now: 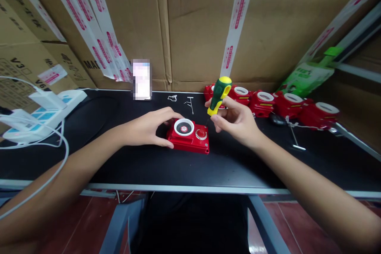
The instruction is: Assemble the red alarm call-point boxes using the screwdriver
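A red device box (190, 145) with a white-ringed round part and a small red dome lies flat on the black table. My left hand (154, 127) grips its left end, thumb at the front and fingers behind. In my right hand (238, 121) is a green and yellow screwdriver (219, 94), held nearly upright between thumb and fingers. Its tip points down at the far right corner of the box, beside the dome; whether it sits in a screw is too small to tell.
Several similar red boxes (262, 103) line the back right, near a T-handled tool (295, 139) and a black oval object (277, 119). Small metal parts (190, 105) and a phone (142, 81) are at the back. A power strip (44, 115) with white cables stands left; a green bottle (311, 75) stands right.
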A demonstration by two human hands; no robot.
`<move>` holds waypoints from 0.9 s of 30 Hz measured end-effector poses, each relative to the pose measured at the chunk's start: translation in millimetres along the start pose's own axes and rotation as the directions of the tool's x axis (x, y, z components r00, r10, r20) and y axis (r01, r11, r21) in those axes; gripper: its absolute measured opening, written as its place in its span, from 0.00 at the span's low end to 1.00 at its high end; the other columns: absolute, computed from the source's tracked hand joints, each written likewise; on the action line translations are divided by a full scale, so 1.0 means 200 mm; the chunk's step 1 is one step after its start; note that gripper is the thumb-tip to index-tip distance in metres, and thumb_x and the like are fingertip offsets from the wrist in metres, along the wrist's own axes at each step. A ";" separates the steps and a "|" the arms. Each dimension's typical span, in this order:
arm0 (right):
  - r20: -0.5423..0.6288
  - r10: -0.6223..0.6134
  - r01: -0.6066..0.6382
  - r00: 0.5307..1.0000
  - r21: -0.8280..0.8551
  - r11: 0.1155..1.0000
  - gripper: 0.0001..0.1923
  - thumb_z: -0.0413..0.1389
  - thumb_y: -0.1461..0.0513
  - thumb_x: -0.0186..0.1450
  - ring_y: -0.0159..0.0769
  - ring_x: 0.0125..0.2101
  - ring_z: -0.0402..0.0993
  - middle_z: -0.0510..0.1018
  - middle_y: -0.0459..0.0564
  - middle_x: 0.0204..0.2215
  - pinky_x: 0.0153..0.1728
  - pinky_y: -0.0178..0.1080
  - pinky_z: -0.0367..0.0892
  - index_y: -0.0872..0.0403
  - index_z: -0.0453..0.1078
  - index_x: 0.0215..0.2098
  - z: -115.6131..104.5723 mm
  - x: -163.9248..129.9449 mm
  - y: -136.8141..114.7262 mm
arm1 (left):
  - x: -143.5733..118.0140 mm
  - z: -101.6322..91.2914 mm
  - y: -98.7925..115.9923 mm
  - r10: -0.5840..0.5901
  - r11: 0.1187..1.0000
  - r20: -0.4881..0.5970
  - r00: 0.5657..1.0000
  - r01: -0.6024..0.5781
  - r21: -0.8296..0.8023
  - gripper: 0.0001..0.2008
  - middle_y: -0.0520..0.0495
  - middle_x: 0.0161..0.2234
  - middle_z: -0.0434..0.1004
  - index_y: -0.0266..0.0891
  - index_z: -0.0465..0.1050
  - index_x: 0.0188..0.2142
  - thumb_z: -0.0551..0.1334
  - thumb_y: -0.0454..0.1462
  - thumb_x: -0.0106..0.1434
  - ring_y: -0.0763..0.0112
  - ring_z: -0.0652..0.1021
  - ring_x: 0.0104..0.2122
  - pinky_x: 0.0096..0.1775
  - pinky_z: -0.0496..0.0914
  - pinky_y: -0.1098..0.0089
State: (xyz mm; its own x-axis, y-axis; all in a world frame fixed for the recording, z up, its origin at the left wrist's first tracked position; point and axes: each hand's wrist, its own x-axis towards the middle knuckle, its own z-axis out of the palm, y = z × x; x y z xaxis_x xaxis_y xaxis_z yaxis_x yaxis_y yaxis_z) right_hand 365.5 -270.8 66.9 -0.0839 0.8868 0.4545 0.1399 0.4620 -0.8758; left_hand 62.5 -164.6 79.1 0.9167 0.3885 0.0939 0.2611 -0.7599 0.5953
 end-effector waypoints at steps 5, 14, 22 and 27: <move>-0.105 0.015 -0.017 0.994 -0.012 1.000 0.23 0.80 0.53 0.56 0.30 0.27 0.72 0.78 0.45 0.34 0.26 0.36 0.71 0.51 0.81 0.44 0.02 0.01 0.03 | 0.00 0.01 0.02 0.029 1.000 0.012 1.000 -0.029 0.004 0.37 0.44 0.59 0.75 0.53 0.69 0.68 0.78 0.51 0.64 0.57 0.79 0.55 0.57 0.76 0.57; -0.162 0.046 -0.043 0.986 0.022 0.999 0.26 0.82 0.54 0.52 0.27 0.19 0.70 0.76 0.40 0.26 0.21 0.36 0.71 0.51 0.77 0.40 0.03 0.01 -0.01 | -0.01 0.01 0.03 0.032 0.999 0.026 0.999 -0.031 -0.015 0.38 0.42 0.60 0.75 0.52 0.70 0.69 0.78 0.51 0.64 0.56 0.79 0.54 0.57 0.77 0.55; -0.113 0.034 -0.034 0.993 0.003 0.999 0.20 0.79 0.56 0.58 0.26 0.19 0.73 0.79 0.43 0.32 0.20 0.34 0.75 0.52 0.77 0.41 0.03 -0.01 -0.05 | -0.01 0.00 0.04 0.030 1.000 0.031 0.999 -0.030 -0.005 0.37 0.41 0.60 0.75 0.51 0.70 0.69 0.78 0.50 0.64 0.54 0.80 0.55 0.57 0.77 0.55; -0.069 0.003 -0.004 0.998 -0.012 1.000 0.17 0.76 0.57 0.62 0.26 0.19 0.77 0.84 0.48 0.37 0.23 0.33 0.76 0.55 0.79 0.44 0.01 -0.01 -0.05 | -0.01 0.00 0.03 0.030 1.000 0.024 0.999 -0.030 -0.001 0.37 0.41 0.60 0.75 0.51 0.70 0.68 0.78 0.50 0.64 0.54 0.80 0.55 0.57 0.77 0.55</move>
State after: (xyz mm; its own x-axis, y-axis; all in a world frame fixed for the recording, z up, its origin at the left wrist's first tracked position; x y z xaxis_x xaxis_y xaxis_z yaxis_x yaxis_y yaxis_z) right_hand 361.7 -278.1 74.1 -0.0149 0.8870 0.4616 0.1522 0.4583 -0.8757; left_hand 62.7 -169.3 83.4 0.9312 0.3525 0.0925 0.2330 -0.7709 0.5928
